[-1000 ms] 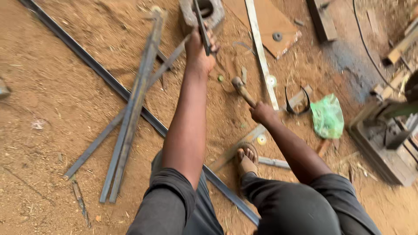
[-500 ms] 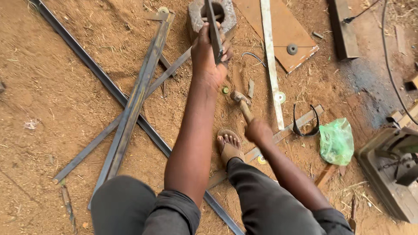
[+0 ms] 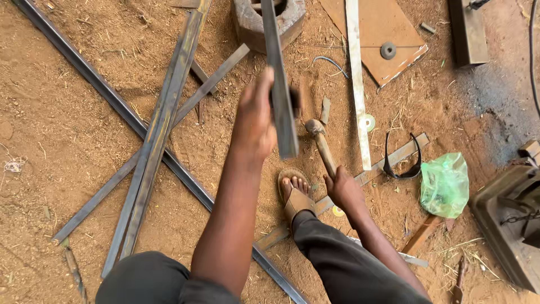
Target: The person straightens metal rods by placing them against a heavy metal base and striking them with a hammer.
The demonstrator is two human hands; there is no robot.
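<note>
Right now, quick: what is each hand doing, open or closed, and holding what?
Left hand: closed around a flat metal bar, held up over the ground.
Right hand: closed on the wooden handle of a hammer.

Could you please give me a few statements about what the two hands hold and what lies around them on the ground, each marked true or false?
1. The left hand grips a flat metal bar. True.
2. The right hand holds a saw. False: it holds a hammer by its wooden handle.
3. A green plastic bag lies on the ground to the right. True.
4. Both of the person's feet are bare. False: the visible foot wears a sandal.
5. Long steel bars lie crossed on the sandy ground. True.
</note>
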